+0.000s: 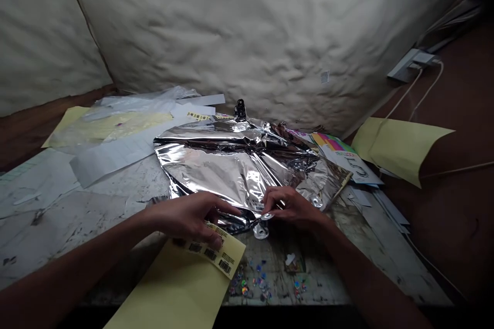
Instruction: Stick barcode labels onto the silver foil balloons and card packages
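Flat silver foil balloons (216, 167) lie stacked on the table, their shiny film creased. My left hand (191, 218) grips a yellow sheet of barcode stickers (185, 288) between thumb and fingers, and its index finger reaches onto the near edge of the foil. The sheet hangs over the table's front edge, with a row of printed labels along its upper end. At the balloon's near tab, my right hand (289, 208) pinches the foil with thumb and index finger. A small round foil tab (261, 231) pokes out just below those fingertips.
Loose glittery bits (260, 282) are scattered near the front edge. Plastic film (127, 118) and white paper strips (116, 157) lie back left. Printed packets (345, 157) lie at right, beside a hanging yellow sheet (401, 144) and a plugged-in power socket (411, 64) with cables.
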Demonstrator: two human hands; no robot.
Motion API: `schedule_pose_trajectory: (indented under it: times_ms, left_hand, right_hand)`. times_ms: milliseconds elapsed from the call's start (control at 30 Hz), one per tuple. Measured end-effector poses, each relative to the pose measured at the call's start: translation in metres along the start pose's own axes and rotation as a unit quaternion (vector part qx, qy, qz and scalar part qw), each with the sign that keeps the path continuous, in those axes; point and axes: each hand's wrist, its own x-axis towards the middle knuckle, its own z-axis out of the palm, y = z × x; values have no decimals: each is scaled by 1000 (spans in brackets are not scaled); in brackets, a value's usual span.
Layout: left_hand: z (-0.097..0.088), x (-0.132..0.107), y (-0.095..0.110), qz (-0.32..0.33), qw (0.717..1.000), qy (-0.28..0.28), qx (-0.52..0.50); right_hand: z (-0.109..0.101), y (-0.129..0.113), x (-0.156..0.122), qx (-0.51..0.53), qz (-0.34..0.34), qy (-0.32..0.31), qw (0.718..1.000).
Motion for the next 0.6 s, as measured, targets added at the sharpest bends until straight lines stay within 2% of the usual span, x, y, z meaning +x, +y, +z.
schedule_pose_trajectory:
  times_ms: [100, 167, 233, 333, 400, 467, 600]
  left_hand:
    - [11, 0, 5, 36, 994, 64, 78]
    - [17, 0, 6, 38, 984, 106, 141]
    - [22, -1, 8, 12, 977, 127, 171]
    - [24, -4, 12, -24, 981, 105, 160]
    - [23, -5, 13, -30, 984, 92, 147]
    - [23, -6, 12, -36, 986, 86, 135]
    - [20, -5, 5, -59, 994, 56, 78]
  right_hand:
    - [-2, 3, 4, 107, 40, 17, 993]
    - [-2, 4, 7, 143, 56, 76, 985]
    - [-1, 1, 11, 105, 65, 144, 982]
    - [-8, -10, 23, -58, 66, 217, 972]
    - [-23, -21, 40, -163, 59, 244, 954]
    - [-47, -30, 68, -224, 74, 252, 939]
    - [-100, -33, 147, -240, 167, 239, 926]
